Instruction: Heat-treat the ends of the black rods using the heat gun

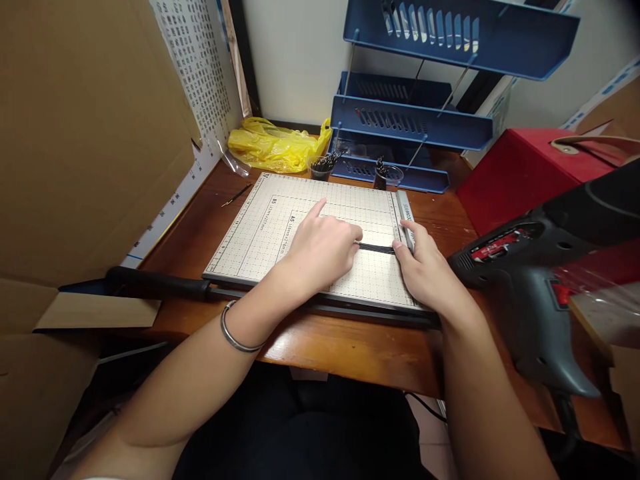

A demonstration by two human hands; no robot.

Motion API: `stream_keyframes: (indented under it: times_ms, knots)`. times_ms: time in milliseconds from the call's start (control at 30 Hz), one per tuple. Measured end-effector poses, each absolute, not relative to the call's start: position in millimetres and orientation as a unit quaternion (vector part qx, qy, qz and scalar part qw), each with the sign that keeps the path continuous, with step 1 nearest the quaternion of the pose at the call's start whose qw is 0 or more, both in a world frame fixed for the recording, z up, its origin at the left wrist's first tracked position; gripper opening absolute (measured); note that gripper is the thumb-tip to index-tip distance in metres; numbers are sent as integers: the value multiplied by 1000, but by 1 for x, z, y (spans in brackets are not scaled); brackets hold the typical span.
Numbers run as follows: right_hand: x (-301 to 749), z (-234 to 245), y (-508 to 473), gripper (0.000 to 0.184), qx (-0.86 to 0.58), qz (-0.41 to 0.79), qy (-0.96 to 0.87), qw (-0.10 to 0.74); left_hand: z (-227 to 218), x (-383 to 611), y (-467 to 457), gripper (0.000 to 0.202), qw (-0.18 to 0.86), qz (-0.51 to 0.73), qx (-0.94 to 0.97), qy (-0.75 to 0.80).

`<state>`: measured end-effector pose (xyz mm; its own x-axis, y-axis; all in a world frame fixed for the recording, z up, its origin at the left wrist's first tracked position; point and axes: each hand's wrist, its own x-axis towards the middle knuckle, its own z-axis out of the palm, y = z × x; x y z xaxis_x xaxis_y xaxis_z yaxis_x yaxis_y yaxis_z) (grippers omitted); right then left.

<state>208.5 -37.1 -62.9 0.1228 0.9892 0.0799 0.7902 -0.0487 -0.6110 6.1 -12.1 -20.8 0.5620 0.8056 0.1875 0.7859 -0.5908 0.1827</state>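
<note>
A flat bundle of thin black strands [376,248], wire or tubing I cannot tell, lies across the gridded board of a paper cutter [265,247]. My left hand [324,250] grips the bundle's left part between thumb and curled fingers, its index finger stretched out over the board. At the other end, my right hand [425,267] pinches the strands with its thumb close to the cutter's metal ruler edge [404,210]; its fingers rest over that edge. The bundle's two ends are hidden by my hands. The cutter's black handle [160,283] lies low along the near side.
Behind the cutter stand two clear cups, a left cup [321,170] and a right cup [383,175], with short black pieces. A yellow bag [275,143], a blue tiered rack [410,117], a red box [520,173] and a heat gun [530,293] surround it. Cardboard [90,133] borders the left.
</note>
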Motion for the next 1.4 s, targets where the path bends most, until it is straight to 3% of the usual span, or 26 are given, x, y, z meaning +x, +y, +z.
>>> stream_keyframes:
  times_ms: [967, 1133, 1400]
  knots:
    - [210, -63, -35, 69, -697, 191, -635, 272, -30, 16, -22, 24, -13, 121, 897, 424]
    - [209, -63, -36, 65, -692, 197, -636, 278, -33, 21, -38, 62, -18, 107, 922, 372]
    - [210, -64, -36, 64, -686, 205, -636, 288, -39, 26, -41, 70, -10, 64, 929, 364]
